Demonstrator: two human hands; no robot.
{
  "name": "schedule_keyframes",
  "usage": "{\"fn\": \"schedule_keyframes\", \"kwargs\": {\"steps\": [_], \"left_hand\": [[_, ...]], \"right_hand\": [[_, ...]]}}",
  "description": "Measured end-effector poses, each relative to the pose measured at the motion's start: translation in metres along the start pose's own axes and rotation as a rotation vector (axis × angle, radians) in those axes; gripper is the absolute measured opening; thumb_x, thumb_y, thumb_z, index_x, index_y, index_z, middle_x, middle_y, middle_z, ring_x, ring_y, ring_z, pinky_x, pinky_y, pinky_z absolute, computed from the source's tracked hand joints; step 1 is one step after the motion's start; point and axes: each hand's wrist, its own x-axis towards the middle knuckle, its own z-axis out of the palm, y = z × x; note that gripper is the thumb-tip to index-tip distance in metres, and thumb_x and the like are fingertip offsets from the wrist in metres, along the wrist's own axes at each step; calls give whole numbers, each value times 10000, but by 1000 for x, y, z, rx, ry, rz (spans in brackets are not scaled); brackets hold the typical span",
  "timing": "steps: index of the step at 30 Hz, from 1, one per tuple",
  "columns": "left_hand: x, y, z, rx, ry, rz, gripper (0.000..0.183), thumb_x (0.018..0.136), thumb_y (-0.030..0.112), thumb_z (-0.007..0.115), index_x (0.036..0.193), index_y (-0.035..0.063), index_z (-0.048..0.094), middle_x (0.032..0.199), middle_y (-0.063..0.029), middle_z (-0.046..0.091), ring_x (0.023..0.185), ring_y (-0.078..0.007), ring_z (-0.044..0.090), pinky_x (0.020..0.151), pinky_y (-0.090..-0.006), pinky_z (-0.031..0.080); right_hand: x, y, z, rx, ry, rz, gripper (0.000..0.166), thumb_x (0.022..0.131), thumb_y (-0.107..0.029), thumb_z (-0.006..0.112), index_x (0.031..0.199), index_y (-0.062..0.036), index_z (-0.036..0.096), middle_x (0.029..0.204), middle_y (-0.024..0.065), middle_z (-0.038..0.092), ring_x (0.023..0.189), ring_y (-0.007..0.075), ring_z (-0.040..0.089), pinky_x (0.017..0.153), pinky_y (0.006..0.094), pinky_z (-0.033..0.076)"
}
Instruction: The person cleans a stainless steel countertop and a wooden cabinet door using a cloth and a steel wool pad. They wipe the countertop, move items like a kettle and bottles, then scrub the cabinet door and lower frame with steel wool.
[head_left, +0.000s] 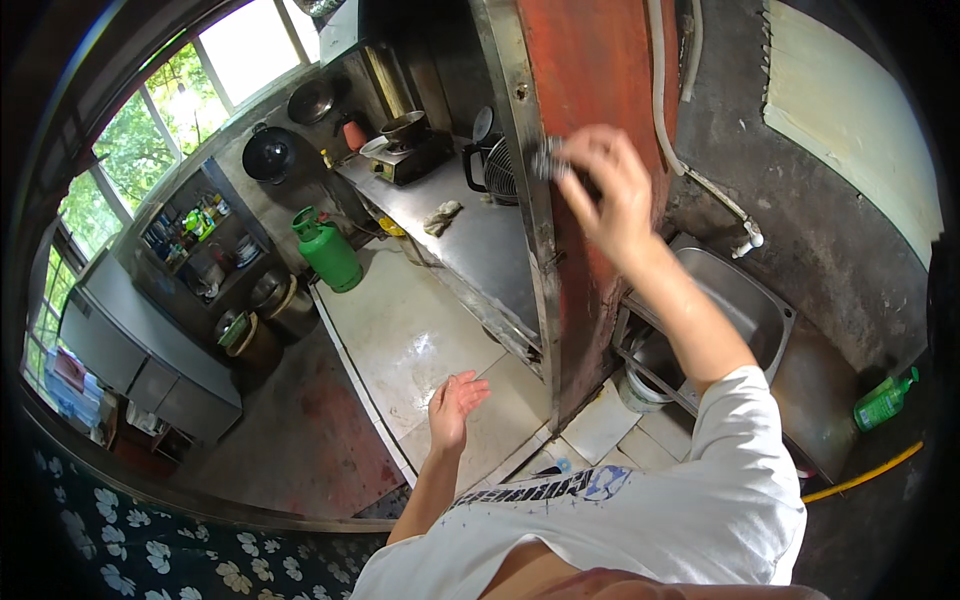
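My right hand (616, 184) is raised and grips a grey scouring pad (548, 158), probably steel wool, slightly blurred. The pad is at the metal edge strip (517, 52) of an upright red panel (600, 67); whether it presses on the strip cannot be told. Lower down, my left hand (454, 405) hangs over the pale tiled floor (420, 322) with its palm turned up and nothing in it. Just behind the strip, partly hidden by it, stands a round wire-grilled item (501, 171) with a black handle.
Left of the panel runs a metal counter (487, 247) bearing a crumpled cloth (442, 217) and a gas stove (409, 161). A green gas cylinder (330, 251) stands on the floor. To the right are a steel sink (739, 289), a tap (748, 238) and a green pump bottle (885, 401).
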Motion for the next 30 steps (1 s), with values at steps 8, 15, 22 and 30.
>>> {"fn": "schedule_keyframes", "kwargs": {"steps": [8, 15, 22, 30], "left_hand": [[9, -3, -19, 0, 19, 4, 392, 978, 336, 435, 1109, -4, 578, 946, -137, 678, 834, -208, 657, 749, -276, 474], [-8, -13, -14, -31, 153, 99, 358, 991, 304, 428, 1097, 3, 592, 927, -128, 684, 807, -181, 663, 708, -257, 488], [-64, -72, 57, -132, 348, 135, 397, 986, 331, 438, 1083, -25, 585, 926, -147, 685, 797, -200, 672, 698, -271, 501], [-157, -75, 87, -106, 654, 199, 367, 992, 301, 428, 1066, -19, 591, 899, -137, 689, 751, -186, 667, 657, -243, 486]], "right_hand": [[111, 10, 32, -149, 212, -72, 201, 762, -68, 686, 960, -63, 652, 944, 125, 611, 868, 287, 615, 759, 351, 501], [25, 15, 25, -20, -12, -40, 277, 695, 34, 699, 954, -59, 662, 973, 106, 602, 885, 276, 610, 745, 341, 500], [115, 31, 16, 135, 83, -223, 159, 765, -142, 673, 899, -74, 622, 893, 131, 595, 869, 306, 596, 761, 375, 501], [70, 16, 29, 212, -163, -149, 218, 749, -87, 662, 964, -98, 627, 932, 76, 608, 892, 282, 588, 757, 367, 497]]}}
